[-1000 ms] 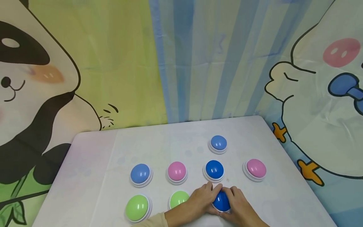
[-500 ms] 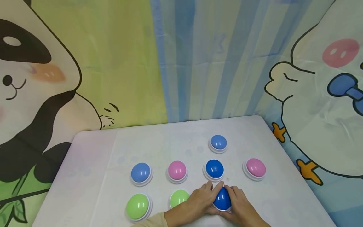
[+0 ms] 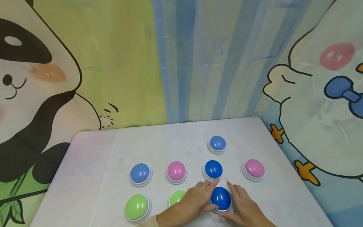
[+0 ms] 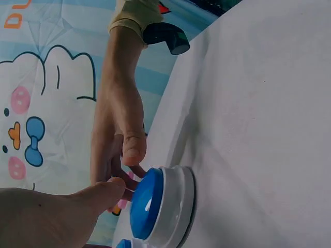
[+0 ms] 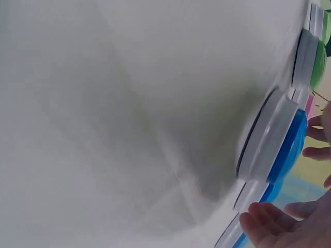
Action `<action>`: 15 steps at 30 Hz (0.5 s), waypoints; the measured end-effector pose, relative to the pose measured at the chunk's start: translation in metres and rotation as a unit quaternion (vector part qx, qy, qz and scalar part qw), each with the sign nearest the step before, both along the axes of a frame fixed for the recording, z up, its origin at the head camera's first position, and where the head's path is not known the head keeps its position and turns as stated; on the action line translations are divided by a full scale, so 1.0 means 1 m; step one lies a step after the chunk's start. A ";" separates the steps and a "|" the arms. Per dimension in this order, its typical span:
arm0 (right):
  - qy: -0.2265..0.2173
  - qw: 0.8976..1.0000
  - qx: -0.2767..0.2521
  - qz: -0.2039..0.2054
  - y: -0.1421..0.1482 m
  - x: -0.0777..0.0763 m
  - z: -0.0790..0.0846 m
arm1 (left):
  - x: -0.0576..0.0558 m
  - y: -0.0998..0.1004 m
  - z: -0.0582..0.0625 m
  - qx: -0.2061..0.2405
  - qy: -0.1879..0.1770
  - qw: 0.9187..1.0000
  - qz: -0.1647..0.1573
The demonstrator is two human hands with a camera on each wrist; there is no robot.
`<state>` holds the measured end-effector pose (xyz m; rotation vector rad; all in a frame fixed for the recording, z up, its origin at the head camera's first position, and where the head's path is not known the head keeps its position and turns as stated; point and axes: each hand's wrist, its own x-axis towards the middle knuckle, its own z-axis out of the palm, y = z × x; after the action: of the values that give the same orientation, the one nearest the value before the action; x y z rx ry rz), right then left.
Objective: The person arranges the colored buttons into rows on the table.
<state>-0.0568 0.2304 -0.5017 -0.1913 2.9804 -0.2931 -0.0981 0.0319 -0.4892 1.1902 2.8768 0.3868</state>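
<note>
A dark blue dome push button (image 3: 220, 198) on a round white base stands on the white tabletop, between both hands. My left hand (image 3: 195, 200) is at its left side, thumb and fingers spread apart near the rim. On the other side my right hand (image 3: 245, 206) is held with its fingers extended and its thumb low by the base. Light shows between the right fingers and the dome. In the left wrist view the button (image 4: 147, 204) rests flat on the table; the right wrist view shows its white base (image 5: 264, 139) with fingertips of both hands close by.
Just behind is another dark blue button (image 3: 213, 169), with a lighter blue one (image 3: 217, 143) farther back. Pink buttons stand right (image 3: 254, 168) and left (image 3: 176, 170). A blue button (image 3: 140, 173) and green ones (image 3: 137, 206) are farther left; the left forearm partly covers one green button (image 3: 176, 198).
Both hands have loosened from the dark blue button and spread apart, so more of its dome and base shows. The button now sits flat, slightly left of before.
</note>
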 end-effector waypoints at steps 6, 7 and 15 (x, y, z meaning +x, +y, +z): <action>0.102 0.994 -0.018 0.033 0.002 -0.017 0.012 | -0.020 -0.012 0.012 0.056 0.040 0.998 -0.007; 0.114 0.992 -0.025 0.038 0.003 -0.023 0.015 | -0.025 -0.013 0.014 0.062 0.042 0.997 -0.008; 0.154 0.982 -0.081 0.073 0.000 -0.076 0.036 | -0.079 -0.007 0.036 0.038 0.025 0.999 0.024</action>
<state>-0.1324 0.2304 -0.4661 -0.5164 3.2198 -0.5353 -0.1769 0.0252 -0.4535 1.1593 2.9638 0.4792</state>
